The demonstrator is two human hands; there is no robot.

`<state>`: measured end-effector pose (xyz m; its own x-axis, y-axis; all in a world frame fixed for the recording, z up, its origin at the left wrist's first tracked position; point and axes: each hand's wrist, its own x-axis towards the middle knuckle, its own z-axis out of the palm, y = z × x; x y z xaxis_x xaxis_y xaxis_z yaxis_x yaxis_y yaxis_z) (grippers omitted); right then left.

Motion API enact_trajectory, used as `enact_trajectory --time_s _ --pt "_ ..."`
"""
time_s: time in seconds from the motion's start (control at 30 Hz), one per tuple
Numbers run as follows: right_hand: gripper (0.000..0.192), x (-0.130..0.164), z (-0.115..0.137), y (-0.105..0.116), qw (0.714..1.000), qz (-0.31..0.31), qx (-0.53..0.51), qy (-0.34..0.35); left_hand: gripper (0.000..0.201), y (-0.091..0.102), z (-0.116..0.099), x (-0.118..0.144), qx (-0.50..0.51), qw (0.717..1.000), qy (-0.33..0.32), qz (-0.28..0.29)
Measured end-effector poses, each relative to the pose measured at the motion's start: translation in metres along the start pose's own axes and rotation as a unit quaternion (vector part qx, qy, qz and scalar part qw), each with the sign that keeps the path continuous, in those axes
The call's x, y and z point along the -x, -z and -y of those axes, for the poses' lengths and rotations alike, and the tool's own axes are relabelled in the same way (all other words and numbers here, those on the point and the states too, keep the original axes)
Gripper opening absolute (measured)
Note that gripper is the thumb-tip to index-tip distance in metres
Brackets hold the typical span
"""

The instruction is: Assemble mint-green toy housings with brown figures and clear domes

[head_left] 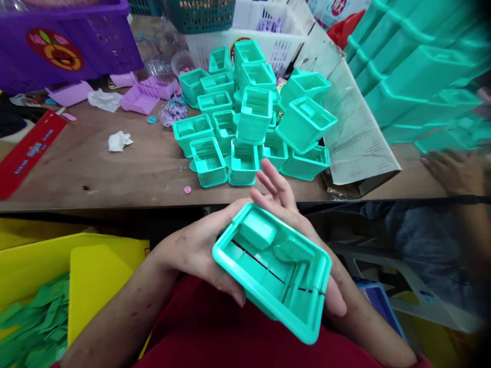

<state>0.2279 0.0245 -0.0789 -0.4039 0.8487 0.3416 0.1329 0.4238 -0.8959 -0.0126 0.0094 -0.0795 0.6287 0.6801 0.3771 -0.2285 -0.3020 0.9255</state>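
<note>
The left grip [197, 250] is grasping a turquoise tub [264, 283] at its left end, the thumb pressing along the near wall, while the right grip [286, 202] is bracing the same tub from the far side and right end, its fingers stretching loosely out toward the bench [153, 176]. The tub is hanging tilted in front of the person's dark red top [199, 332], just off the bench's near edge, and its open mouth is facing up toward the camera, showing a raised block and narrow slots inside. Beyond the hands, a heap of matching tubs [255, 115] is standing on the bench, some resting tilted on others. A pale cardboard panel [356, 117] is leaning to their right, and past it more turquoise tubs [414, 66] are rising in a blurred stack, a co-worker's hand [456, 171] resting near their foot. A white basket [284, 46] is standing behind the heap, lilac plastic pieces [140, 97] are lying to its left, and a yellow bin [99, 271] is holding green pieces [38, 322] below, at left.
</note>
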Motion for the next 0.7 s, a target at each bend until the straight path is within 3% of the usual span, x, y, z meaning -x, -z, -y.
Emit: enact_trajectory --time_s 0.07,0.13,0.2,0.27,0.4,0.5,0.7 --pt "0.093 0.001 0.004 -0.001 0.999 -0.034 -0.023 0.028 0.12 -0.003 0.007 0.002 -0.004 0.997 0.001 -0.071" --pt "0.109 0.003 0.006 -0.003 0.995 -0.068 -0.054 0.041 0.111 -0.005 0.007 0.004 -0.066 0.981 -0.012 -0.185" --pt "0.129 0.004 0.006 -0.006 0.993 -0.076 -0.09 0.025 0.108 -0.007 0.003 0.004 -0.135 0.957 -0.024 -0.255" --pt "0.133 0.004 0.006 -0.009 0.99 -0.069 -0.125 0.006 0.108 -0.01 -0.001 0.003 -0.189 0.946 -0.022 -0.262" --pt "0.109 0.003 0.003 -0.009 0.986 -0.078 -0.148 -0.014 0.114 -0.015 -0.003 0.004 -0.237 0.929 -0.071 -0.273" --pt "0.108 0.008 -0.006 -0.009 0.982 -0.092 -0.162 -0.039 0.108 -0.016 -0.006 0.005 -0.251 0.92 -0.068 -0.293" --pt "0.104 0.012 -0.024 -0.02 0.976 -0.115 -0.185 -0.006 0.1 -0.013 -0.018 0.002 -0.305 0.92 -0.064 -0.239"
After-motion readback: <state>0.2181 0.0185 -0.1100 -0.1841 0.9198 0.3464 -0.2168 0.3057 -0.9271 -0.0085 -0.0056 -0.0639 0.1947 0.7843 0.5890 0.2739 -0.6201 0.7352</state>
